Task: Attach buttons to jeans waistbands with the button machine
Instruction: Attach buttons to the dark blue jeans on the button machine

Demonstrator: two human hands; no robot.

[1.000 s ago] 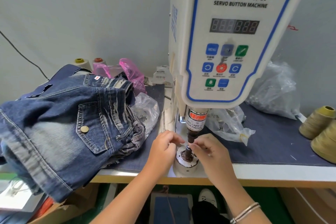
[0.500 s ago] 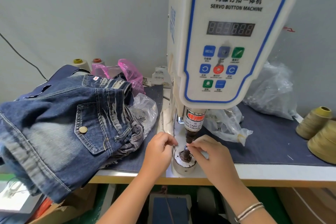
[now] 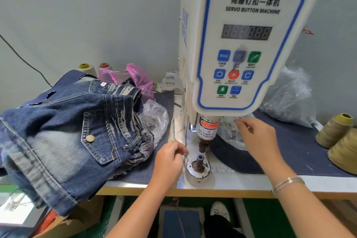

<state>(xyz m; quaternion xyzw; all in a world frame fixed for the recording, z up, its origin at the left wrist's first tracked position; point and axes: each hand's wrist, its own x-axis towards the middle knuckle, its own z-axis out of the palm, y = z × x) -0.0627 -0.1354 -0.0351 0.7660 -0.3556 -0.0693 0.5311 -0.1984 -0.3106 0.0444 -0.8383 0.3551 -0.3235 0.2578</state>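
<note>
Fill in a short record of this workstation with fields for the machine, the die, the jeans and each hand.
machine: white servo button machine, display unlit
lower die: round base with post, nothing over it
jeans: heaped pile left of the machine, not under the press
left hand: beside the die, fingers curled; contents unclear
right hand: reaching to a clear plastic bag right of the press
</note>
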